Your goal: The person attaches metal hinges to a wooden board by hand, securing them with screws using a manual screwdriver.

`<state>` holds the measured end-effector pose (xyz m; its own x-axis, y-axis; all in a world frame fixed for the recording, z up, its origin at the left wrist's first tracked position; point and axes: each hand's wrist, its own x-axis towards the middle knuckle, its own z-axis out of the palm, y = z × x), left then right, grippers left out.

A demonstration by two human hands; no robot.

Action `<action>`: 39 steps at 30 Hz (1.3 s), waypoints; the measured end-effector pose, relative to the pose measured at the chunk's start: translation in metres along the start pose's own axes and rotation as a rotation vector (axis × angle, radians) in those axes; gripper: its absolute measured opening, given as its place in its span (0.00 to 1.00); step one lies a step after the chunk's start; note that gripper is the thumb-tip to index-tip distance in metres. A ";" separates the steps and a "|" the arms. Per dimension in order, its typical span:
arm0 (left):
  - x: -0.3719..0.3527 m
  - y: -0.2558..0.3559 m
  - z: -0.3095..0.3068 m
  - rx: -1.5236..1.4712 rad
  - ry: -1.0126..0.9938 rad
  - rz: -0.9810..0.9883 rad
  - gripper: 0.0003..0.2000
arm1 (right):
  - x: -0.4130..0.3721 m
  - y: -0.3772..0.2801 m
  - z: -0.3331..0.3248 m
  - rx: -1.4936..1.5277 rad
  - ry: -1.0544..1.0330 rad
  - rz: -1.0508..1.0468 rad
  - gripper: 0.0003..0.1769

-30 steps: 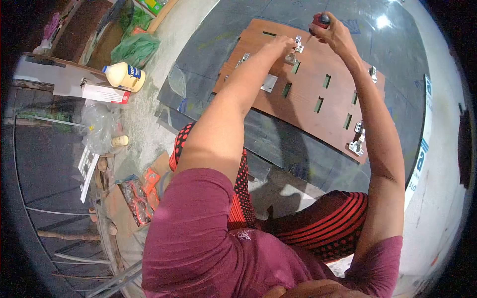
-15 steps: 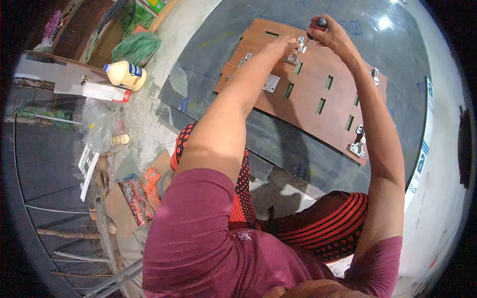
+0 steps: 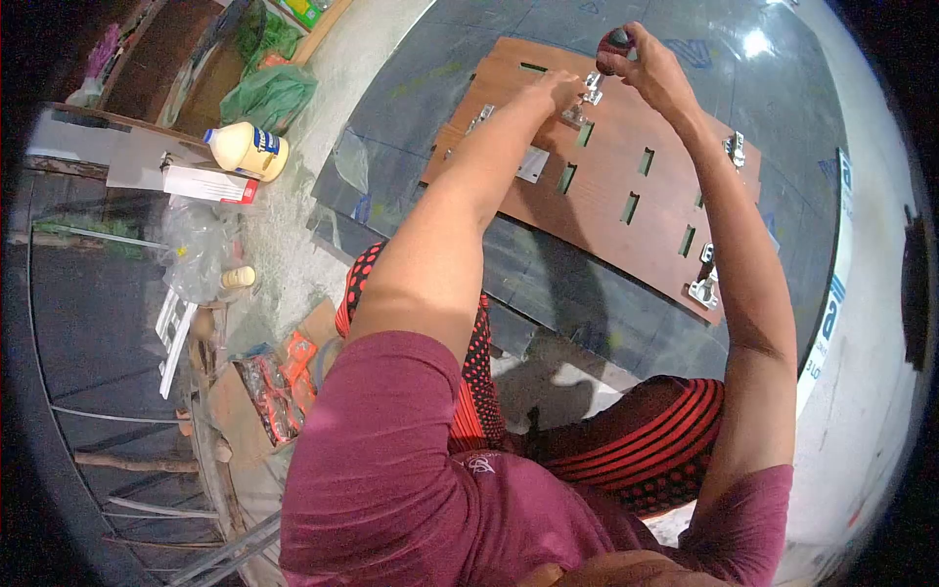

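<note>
My right hand (image 3: 659, 72) is closed round the red and black handle of a screwdriver (image 3: 613, 51), held above the far part of a brown slotted wooden panel (image 3: 602, 186). Below it, a metal cabinet hinge (image 3: 577, 113) sits on the panel. The fingers of my left hand (image 3: 561, 88) are closed at this hinge, partly hidden by the hand itself. Other metal hinges, including one at the near right corner (image 3: 703, 290) and one at the right edge (image 3: 735, 149), are on the panel. A light square plate (image 3: 531, 164) lies near my left forearm.
The panel rests on a dark sheet-covered surface (image 3: 548, 256). On the floor to the left are a cream jug (image 3: 246, 150), a small bottle (image 3: 238, 277), a white box (image 3: 207, 183), clear plastic and orange packets (image 3: 284, 377). A green bag (image 3: 267, 95) lies farther back.
My right hand has shifted slightly left and turned, tilting the screwdriver handle. My left hand stays at the hinge.
</note>
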<state>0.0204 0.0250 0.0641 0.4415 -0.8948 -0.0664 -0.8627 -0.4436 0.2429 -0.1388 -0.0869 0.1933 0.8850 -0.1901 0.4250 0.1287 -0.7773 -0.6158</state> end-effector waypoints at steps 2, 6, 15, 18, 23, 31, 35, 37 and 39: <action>-0.006 0.003 -0.001 0.023 0.036 0.021 0.14 | 0.000 -0.002 -0.001 0.010 -0.007 -0.054 0.24; 0.000 0.004 0.000 0.099 -0.010 0.034 0.13 | 0.000 -0.001 0.000 -0.036 -0.023 -0.037 0.23; -0.007 0.010 -0.005 0.159 0.010 0.076 0.10 | 0.000 -0.002 0.005 -0.188 0.062 -0.169 0.19; -0.006 0.011 -0.006 0.134 0.040 0.054 0.10 | -0.001 -0.005 -0.001 -0.080 -0.026 -0.189 0.16; -0.002 0.001 0.003 0.134 0.069 0.090 0.09 | -0.003 -0.007 -0.001 -0.169 -0.056 -0.111 0.15; 0.005 -0.001 0.001 0.066 0.071 0.085 0.07 | -0.008 -0.019 -0.088 -0.139 0.207 -0.034 0.12; -0.008 0.045 -0.026 0.277 0.086 0.011 0.15 | -0.039 -0.020 -0.153 0.033 0.224 0.333 0.13; -0.001 0.069 -0.025 0.254 0.125 0.060 0.18 | -0.057 -0.008 -0.178 -0.103 0.238 0.397 0.13; 0.007 0.095 -0.012 0.224 0.160 0.101 0.20 | -0.074 0.018 -0.194 -0.099 0.265 0.406 0.14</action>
<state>-0.0554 -0.0227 0.0984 0.3690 -0.9235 0.1047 -0.9292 -0.3690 0.0201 -0.2885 -0.2036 0.2795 0.7092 -0.6253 0.3257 -0.2572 -0.6596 -0.7063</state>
